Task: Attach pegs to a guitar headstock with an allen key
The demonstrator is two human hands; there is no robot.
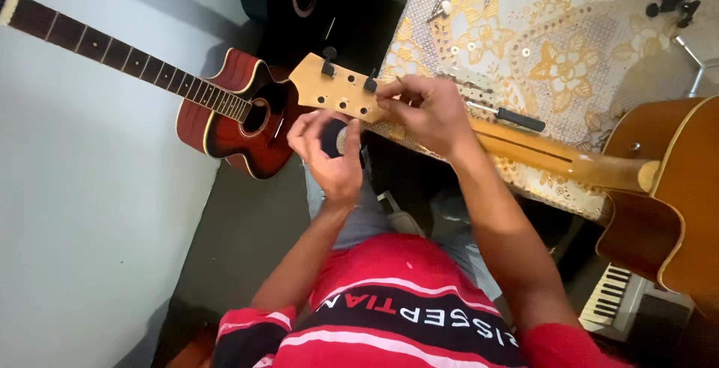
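A red cutaway acoustic guitar [225, 110] leans against the pale wall at the left, and just right of it the bare headstock [337, 91] of a second guitar juts out over the table edge. It has no strings; two black tuning machines [348, 74] sit on its upper edge and several peg holes are open. Below the headstock, the left hand [329, 154] is cupped, its fingers curled round a small dark round part [335, 137] with a pale centre; what the part is I cannot tell. The right hand [423, 110] lies on the neck where it meets the headstock, with thumb and forefinger pinched together at the nearer tuning machine. The work looks like fitting hardware to the headstock, with one piece being seated or tightened by hand. Any further move calls for a steady neck and a fine grip on small parts. Farther right, a black-handled screwdriver [509, 119] lies on the gold patterned tablecloth [569, 53] beside the neck, and loose black tuning pegs [666, 0] lie at the far corner. The amber guitar body [666, 188] fills the right edge.
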